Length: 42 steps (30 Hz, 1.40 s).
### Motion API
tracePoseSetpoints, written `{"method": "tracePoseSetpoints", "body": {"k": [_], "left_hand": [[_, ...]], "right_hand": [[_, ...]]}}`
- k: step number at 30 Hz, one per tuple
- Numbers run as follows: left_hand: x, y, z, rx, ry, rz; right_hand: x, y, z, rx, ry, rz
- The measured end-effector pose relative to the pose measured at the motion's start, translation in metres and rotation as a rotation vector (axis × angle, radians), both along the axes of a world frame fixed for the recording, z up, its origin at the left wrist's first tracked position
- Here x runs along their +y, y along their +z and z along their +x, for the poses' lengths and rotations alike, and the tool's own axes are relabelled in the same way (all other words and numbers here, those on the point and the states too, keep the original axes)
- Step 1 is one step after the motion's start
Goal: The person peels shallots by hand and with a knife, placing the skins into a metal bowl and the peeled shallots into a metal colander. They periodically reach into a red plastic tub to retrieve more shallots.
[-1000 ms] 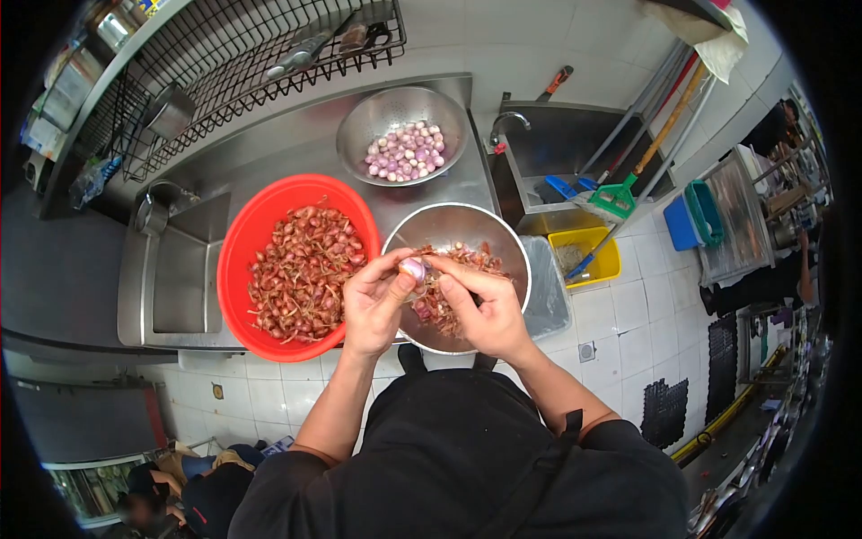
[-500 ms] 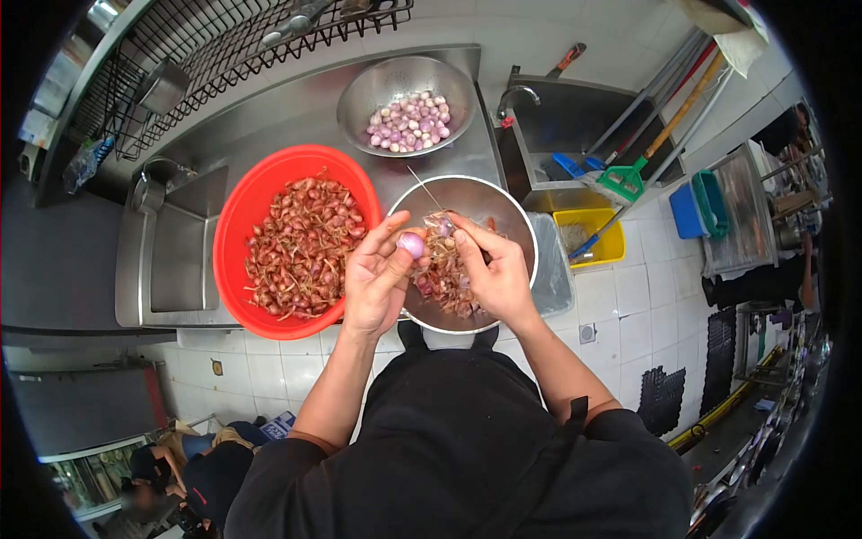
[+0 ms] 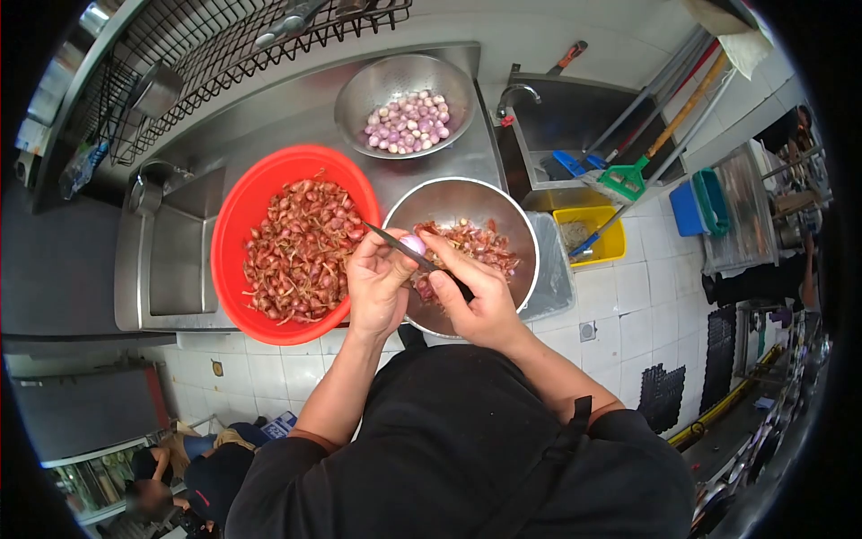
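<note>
Between the fingertips of my left hand (image 3: 375,283) is a peeled purple shallot (image 3: 414,243). My right hand (image 3: 483,301) is closed round a small knife (image 3: 392,241), its dark blade crossing in front of the shallot and pointing up and left. Both hands are over the near left part of a steel bowl (image 3: 523,225) with shallot skins (image 3: 485,247) in it. To the left is a red basin (image 3: 226,269) full of unpeeled shallots (image 3: 301,238). Beyond the bowl, a steel colander (image 3: 352,99) contains peeled shallots (image 3: 409,123).
A sink (image 3: 184,260) is at the left end of the steel counter. On the right are a deeper sink (image 3: 575,117), a green broom (image 3: 624,182) and a yellow bucket (image 3: 612,242). A wire rack (image 3: 242,49) hangs above. Other people are at lower left and far right.
The knife has swung across the shallot, its blade now pointing left instead of away from me. Skin that was in my right fingers is no longer seen there. My hands have come closer together.
</note>
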<state>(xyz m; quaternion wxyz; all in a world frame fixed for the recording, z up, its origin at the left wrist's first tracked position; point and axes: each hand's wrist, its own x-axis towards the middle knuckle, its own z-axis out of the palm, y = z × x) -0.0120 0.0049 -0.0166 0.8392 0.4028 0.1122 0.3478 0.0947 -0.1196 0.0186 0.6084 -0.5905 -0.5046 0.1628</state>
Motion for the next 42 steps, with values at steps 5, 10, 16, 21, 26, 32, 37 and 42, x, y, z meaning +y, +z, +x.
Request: {"method": "tracePoseSetpoints", "body": {"k": [5, 10, 16, 21, 26, 32, 37, 42], "left_hand": [[0.005, 0.004, 0.006, -0.037, -0.027, -0.083], [0.009, 0.004, 0.007, -0.014, -0.099, -0.122], [0.02, 0.008, 0.012, 0.112, -0.001, 0.053], [0.024, 0.009, 0.014, 0.037, -0.172, -0.084], [0.012, -0.007, 0.023, 0.068, -0.062, 0.029], [-0.001, -0.002, 0.023, 0.136, -0.054, -0.077], [-0.015, -0.016, 0.024, 0.09, -0.08, -0.18], [-0.039, -0.02, 0.026, 0.079, 0.097, -0.128]], "right_hand": [[0.011, -0.004, 0.001, 0.009, -0.053, 0.034], [0.021, -0.001, 0.022, 0.053, -0.047, 0.02], [0.02, 0.006, 0.031, 0.393, 0.122, -0.118], [0.021, 0.002, 0.035, 0.53, 0.163, -0.142], [0.017, -0.013, 0.033, 0.39, 0.002, -0.056], [0.006, -0.031, 0.045, 0.436, -0.072, -0.037], [-0.007, -0.041, 0.051, 0.4, -0.031, -0.057], [-0.033, -0.024, 0.055, 0.555, 0.245, -0.354]]}}
